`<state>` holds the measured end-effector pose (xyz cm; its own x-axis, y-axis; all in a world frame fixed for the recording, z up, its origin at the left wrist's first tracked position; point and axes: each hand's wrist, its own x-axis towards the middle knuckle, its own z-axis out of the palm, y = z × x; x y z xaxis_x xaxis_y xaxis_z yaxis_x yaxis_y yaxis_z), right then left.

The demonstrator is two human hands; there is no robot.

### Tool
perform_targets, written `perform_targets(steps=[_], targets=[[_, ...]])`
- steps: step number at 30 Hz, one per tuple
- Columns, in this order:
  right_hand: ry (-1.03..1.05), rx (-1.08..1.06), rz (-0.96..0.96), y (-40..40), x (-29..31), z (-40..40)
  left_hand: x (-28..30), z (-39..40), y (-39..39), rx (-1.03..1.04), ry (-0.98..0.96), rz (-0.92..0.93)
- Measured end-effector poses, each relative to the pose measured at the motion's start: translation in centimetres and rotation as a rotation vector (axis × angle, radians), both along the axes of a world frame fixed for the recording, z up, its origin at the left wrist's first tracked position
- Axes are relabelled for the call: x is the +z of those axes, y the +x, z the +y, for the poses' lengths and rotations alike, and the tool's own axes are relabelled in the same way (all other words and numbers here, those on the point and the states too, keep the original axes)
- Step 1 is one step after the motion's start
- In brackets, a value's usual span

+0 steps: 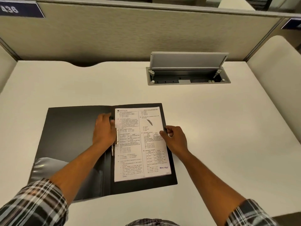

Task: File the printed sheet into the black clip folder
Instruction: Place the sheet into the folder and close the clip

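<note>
The black clip folder lies open and flat on the white desk. The printed sheet rests on its right-hand half, text side up. A metal spring clip runs along the spine at the sheet's left edge. My left hand sits on the spine, fingers curled over the clip and the sheet's left margin. My right hand pinches the sheet's right edge about halfway down, thumb on top of the paper.
The white desk extends to the right and front of the folder. An open grey cable box with a raised lid is set into the desk at the back right. Beige partition walls enclose the desk on three sides.
</note>
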<state>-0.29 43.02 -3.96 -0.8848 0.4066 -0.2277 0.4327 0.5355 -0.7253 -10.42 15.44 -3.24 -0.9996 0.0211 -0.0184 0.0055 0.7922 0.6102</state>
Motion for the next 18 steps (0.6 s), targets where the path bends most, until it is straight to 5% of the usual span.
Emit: perform_targets(steps=[18], targets=[[0.084,-0.005,-0.017,-0.1,0.1,-0.9,-0.3,-0.1,0.9,-0.092,-0.069,0.000]])
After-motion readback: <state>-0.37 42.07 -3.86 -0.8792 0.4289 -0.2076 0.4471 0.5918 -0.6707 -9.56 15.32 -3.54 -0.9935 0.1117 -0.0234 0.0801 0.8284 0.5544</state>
